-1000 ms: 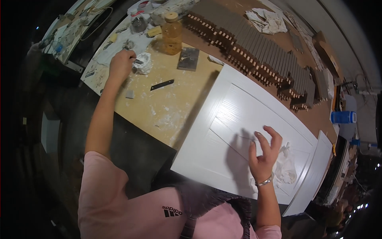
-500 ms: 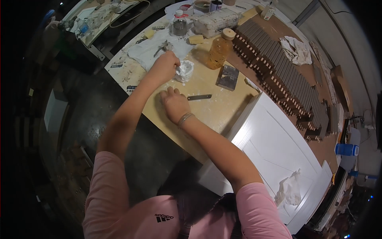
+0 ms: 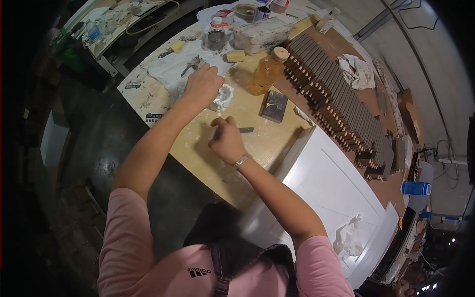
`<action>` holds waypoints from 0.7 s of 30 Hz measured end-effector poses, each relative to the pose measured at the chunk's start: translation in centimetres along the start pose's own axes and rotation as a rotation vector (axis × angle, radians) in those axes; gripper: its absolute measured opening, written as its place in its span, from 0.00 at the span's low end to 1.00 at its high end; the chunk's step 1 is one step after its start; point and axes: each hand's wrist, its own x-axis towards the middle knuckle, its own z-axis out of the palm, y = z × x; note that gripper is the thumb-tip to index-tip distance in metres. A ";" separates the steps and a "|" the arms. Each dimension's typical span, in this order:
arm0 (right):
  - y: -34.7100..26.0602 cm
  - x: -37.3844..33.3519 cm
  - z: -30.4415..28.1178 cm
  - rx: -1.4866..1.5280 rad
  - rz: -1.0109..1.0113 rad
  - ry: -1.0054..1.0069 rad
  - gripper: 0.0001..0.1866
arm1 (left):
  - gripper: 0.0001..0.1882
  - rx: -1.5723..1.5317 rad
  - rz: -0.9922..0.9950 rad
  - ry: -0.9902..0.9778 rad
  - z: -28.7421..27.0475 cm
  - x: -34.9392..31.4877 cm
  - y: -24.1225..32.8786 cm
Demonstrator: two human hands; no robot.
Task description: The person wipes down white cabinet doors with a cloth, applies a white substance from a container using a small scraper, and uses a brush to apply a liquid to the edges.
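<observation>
My left hand (image 3: 202, 88) is closed, fingers bent down, over the near side of a small tub (image 3: 223, 97) crusted with white paste. What its fingertips hold, if anything, is hidden. Closer to me, my right hand (image 3: 228, 142) is curled with thumb and forefinger drawn together; I cannot make out anything inside it. A thin flat metal blade (image 3: 246, 130) lies on the yellowish board (image 3: 195, 168), partly covered by that hand. Beyond my left hand, a crumpled white cloth (image 3: 166, 72) carries a dark slim tool and some greyish scraps (image 3: 194, 64).
A dark rectangular block (image 3: 274, 106) and a jar of amber liquid (image 3: 267, 72) stand right of the tub. Rows of brown slats (image 3: 336, 94) are stacked beyond. A white panelled door (image 3: 326, 183) lies at right with crumpled paper (image 3: 350, 237) on it. A clear bottle (image 3: 216, 34) stands farther back.
My right hand has lifted its fingers off the board and shifted right, over part of the blade. My left hand stays by the tub. The whole view has shifted slightly.
</observation>
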 end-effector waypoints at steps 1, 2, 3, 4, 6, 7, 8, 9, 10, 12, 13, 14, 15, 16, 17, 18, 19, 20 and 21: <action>0.5 0.0 -0.9 0.044 0.036 0.000 0.14 | 0.06 0.030 0.028 0.026 0.2 0.2 0.0; 0.9 0.0 -1.7 0.090 0.071 -0.001 0.12 | 0.06 0.032 0.028 0.028 0.4 0.3 -0.2; 1.4 -0.1 -2.7 0.086 0.072 0.003 0.12 | 0.04 0.008 0.012 -0.057 0.0 0.5 0.2; 1.7 -0.1 -3.7 0.229 0.191 -0.039 0.12 | 0.03 -0.014 -0.004 -0.142 -0.2 0.7 0.5; 2.5 0.0 -4.1 0.559 0.307 -0.020 0.16 | 0.02 0.014 -0.003 -0.113 -0.1 1.2 0.5; 3.2 -0.1 -4.2 0.557 0.303 -0.016 0.16 | 0.02 0.043 -0.005 -0.086 -0.1 1.4 0.6; 3.9 -0.3 -4.4 0.577 0.292 0.048 0.17 | 0.02 0.043 -0.002 -0.081 0.0 1.7 0.8; 4.2 -0.4 -4.6 0.599 0.282 0.109 0.18 | 0.02 0.014 -0.013 -0.158 0.1 1.7 0.9; 4.4 -0.4 -4.8 0.598 0.279 0.109 0.18 | 0.02 -0.016 -0.024 -0.234 0.1 1.8 1.0; 4.6 -0.2 -5.1 0.742 0.372 0.043 0.19 | 0.02 -0.011 -0.032 -0.169 0.0 1.8 0.9; 4.6 -0.2 -5.2 0.742 0.371 0.042 0.19 | 0.02 -0.006 -0.040 -0.107 -0.2 1.7 0.7; 4.5 -0.1 -5.3 0.742 0.382 0.028 0.19 | 0.02 -0.005 -0.041 -0.106 0.0 1.7 0.5; 4.5 0.0 -5.4 0.741 0.392 0.015 0.19 | 0.03 -0.004 -0.029 -0.170 0.2 1.7 0.4; 4.4 0.1 -5.3 0.741 0.389 0.014 0.19 | 0.03 -0.002 -0.016 -0.235 0.3 1.7 0.2; 4.2 0.2 -5.1 0.772 0.357 0.063 0.20 | 0.03 -0.001 -0.018 -0.232 0.4 1.6 0.0; 4.1 0.2 -5.0 0.803 0.326 0.116 0.20 | 0.03 -0.015 -0.019 -0.197 0.2 1.6 0.1; 4.1 0.4 -5.0 0.801 0.323 0.117 0.20 | 0.03 -0.028 -0.020 -0.163 0.0 1.6 0.2; 4.2 0.6 -5.0 0.789 0.313 0.138 0.21 | 0.03 -0.028 -0.019 -0.160 0.2 1.6 0.0; 4.1 0.8 -5.0 0.778 0.301 0.156 0.21 | 0.03 -0.003 -0.019 -0.144 0.3 1.5 -0.2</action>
